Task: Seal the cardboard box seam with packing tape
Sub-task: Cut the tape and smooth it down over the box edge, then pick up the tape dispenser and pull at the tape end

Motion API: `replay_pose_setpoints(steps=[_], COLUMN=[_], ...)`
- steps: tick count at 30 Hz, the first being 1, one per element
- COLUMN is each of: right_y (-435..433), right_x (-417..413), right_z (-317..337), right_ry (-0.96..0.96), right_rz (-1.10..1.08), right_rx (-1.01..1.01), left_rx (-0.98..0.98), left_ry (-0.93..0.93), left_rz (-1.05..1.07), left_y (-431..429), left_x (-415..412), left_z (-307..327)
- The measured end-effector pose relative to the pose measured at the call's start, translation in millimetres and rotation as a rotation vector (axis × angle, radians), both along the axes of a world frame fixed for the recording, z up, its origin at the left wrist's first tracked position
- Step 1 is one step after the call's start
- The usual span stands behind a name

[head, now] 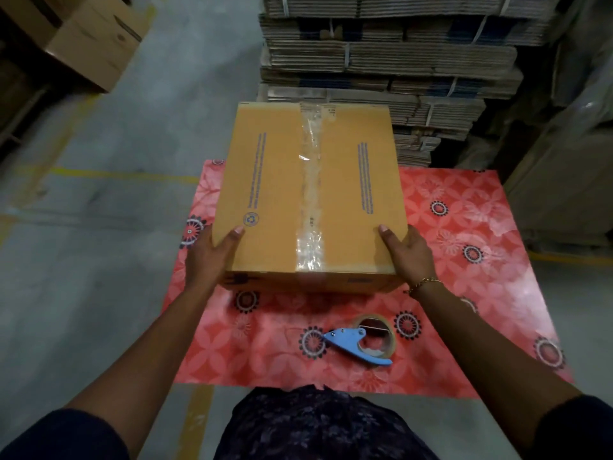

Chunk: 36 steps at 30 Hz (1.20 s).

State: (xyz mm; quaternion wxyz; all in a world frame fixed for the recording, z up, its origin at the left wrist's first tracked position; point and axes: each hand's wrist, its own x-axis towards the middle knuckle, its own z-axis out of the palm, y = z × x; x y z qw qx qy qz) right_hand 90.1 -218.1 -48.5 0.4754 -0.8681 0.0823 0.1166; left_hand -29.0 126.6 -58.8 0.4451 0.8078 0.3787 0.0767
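A closed brown cardboard box (265, 194) rests on a table covered with a red flowered cloth (464, 260). A strip of clear packing tape (310, 194) runs along its centre seam from the far edge over the near edge. My left hand (209, 257) grips the box's near left corner, thumb on top. My right hand (409, 254) grips the near right corner, thumb on top, a gold bracelet on the wrist. A blue tape dispenser with a roll of clear tape (361, 340) lies on the cloth in front of the box, untouched.
Tall stacks of flattened, bundled cartons (381, 54) stand right behind the table. Another carton (96, 41) sits on the floor at the far left. Grey concrete floor with yellow lines (126, 175) lies to the left. Wrapped goods (570, 161) stand at the right.
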Motion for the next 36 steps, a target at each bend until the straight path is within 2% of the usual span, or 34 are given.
replay_pose_setpoints(steps=[6, 12, 14, 18, 20, 22, 24, 27, 29, 32, 36], right_y=[55.3, 65.2, 59.4, 29.1, 7.2, -14.4, -33.4, -53.0, -56.0, -48.5, -25.6], right_x=[-8.8, -12.1, -12.4, -33.7, -54.2, -78.1, -101.7, -132.5, -151.0, -171.5, -177.9], right_z=[-2.0, -15.5, -16.1, -17.6, -24.5, -32.5, -42.8, -57.6, -68.6, -92.8, -105.9], right_ry=[0.026, 0.103, 0.146, 0.186, 0.213, 0.236, 0.259, 0.286, 0.429, 0.605, 0.63], right_rz=[0.046, 0.084, 0.099, -0.025, -0.098, -0.141, -0.174, -0.171, -0.154, -0.136, -0.427], right_rx=[0.034, -0.004, -0.007, 0.067, 0.088, 0.031, -0.061, -0.242, -0.296, -0.199, 0.145], left_rx=[0.038, 0.011, 0.134, 0.614, 0.675, 0.606, 0.442, 0.308, 0.219, 0.125, 0.056], left_ry=[0.033, 0.115, 0.099, -0.103, -0.223, -0.346, -0.363, -0.216, -0.091, 0.016, 0.045], left_rz=[0.03, -0.029, -0.059, -0.189, -0.352, -0.582, -0.775, -1.024, -1.17, -1.23, -1.216], left_y=[54.6, 65.7, 61.1, 25.6, -6.9, -42.4, -76.0, -115.1, -131.9, -141.2, -142.8], left_x=[-18.0, -23.8, -24.7, -24.1, -21.5, -19.1, -19.0, -19.0, -18.2, -17.7, -20.7], left_z=[0.3, -11.0, -9.6, -3.5, 2.1, 5.1, 7.9, 3.9, -2.3, -11.3, -12.7])
